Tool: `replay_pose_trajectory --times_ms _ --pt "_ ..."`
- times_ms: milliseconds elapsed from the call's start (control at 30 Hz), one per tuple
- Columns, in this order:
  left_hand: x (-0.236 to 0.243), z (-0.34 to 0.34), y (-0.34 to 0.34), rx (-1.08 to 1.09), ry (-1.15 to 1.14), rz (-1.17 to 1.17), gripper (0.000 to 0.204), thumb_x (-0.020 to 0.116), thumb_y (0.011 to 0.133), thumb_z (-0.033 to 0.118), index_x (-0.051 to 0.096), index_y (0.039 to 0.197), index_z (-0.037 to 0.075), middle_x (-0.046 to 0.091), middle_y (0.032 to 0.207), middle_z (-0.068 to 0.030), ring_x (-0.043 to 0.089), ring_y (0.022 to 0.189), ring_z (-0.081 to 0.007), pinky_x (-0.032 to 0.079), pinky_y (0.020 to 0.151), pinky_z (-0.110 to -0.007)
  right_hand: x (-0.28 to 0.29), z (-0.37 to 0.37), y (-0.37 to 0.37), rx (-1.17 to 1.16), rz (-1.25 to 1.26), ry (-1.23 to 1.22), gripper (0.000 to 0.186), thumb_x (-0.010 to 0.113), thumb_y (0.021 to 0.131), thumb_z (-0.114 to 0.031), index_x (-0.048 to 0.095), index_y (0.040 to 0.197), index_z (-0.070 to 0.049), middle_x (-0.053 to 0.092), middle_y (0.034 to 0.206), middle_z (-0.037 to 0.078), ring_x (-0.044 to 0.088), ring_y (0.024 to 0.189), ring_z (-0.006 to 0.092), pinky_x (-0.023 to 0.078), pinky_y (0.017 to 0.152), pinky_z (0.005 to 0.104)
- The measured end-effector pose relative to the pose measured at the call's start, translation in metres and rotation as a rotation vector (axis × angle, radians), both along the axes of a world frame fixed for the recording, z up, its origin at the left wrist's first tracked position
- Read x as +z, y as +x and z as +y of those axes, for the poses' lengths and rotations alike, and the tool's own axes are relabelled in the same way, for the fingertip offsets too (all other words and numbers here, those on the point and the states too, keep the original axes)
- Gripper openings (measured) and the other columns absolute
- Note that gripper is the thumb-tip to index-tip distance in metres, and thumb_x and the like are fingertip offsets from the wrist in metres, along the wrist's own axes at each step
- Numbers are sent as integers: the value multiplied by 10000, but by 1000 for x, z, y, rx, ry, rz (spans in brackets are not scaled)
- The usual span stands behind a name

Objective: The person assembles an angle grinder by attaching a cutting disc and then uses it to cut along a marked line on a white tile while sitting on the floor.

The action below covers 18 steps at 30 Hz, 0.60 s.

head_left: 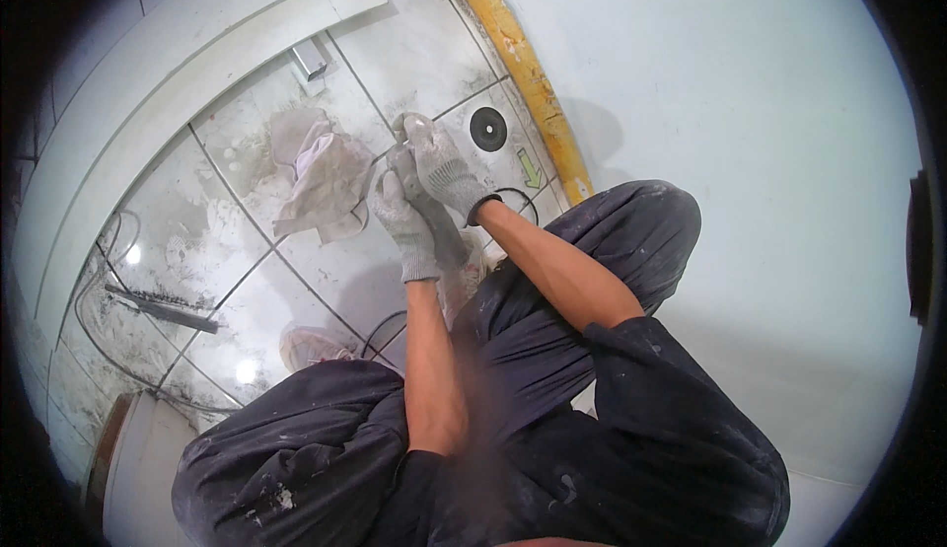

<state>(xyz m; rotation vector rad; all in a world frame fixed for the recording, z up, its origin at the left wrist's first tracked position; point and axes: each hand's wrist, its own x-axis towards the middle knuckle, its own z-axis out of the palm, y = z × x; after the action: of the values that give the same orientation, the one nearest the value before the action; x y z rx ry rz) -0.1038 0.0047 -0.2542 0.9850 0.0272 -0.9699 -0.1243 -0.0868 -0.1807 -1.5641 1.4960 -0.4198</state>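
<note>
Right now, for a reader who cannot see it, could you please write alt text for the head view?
A crouching person's gloved left hand and right hand hold a grey elongated tool over a dirty tiled floor. A black disc lies to the right, a crumpled pale cloth to the left.

Left hand (400, 217): crumpled cloth (335, 172) just beside, in the way.
Right hand (441, 160): flat black disc (477, 143) near, yellow strip (533, 78) beyond.
Passage ahead: tile (424, 39) between strip and white boards (212, 54).

Dusty dark trousers (296, 458), 2 grey gloves (402, 226).
</note>
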Motion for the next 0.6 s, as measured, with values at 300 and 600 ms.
replay_pose_trajectory --times_ms 300,600 --pt "7 2 1 -26 61 -89 434 497 1155 313 683 1327 -39 702 1238 -114 658 1124 -193 519 984 -352 0 -5 -2 107 92 -59 492 423 1144 -405 699 1212 -3 745 1124 191 705 1058 294 536 992 411" --pt "5 -1 -3 44 68 -74 419 579 1121 346 683 1220 -48 708 1134 -86 664 1001 -148 545 876 -310 -2 -6 -3 50 5 53 475 424 1140 -391 694 1191 -3 743 1052 166 698 1004 259 539 965 394"
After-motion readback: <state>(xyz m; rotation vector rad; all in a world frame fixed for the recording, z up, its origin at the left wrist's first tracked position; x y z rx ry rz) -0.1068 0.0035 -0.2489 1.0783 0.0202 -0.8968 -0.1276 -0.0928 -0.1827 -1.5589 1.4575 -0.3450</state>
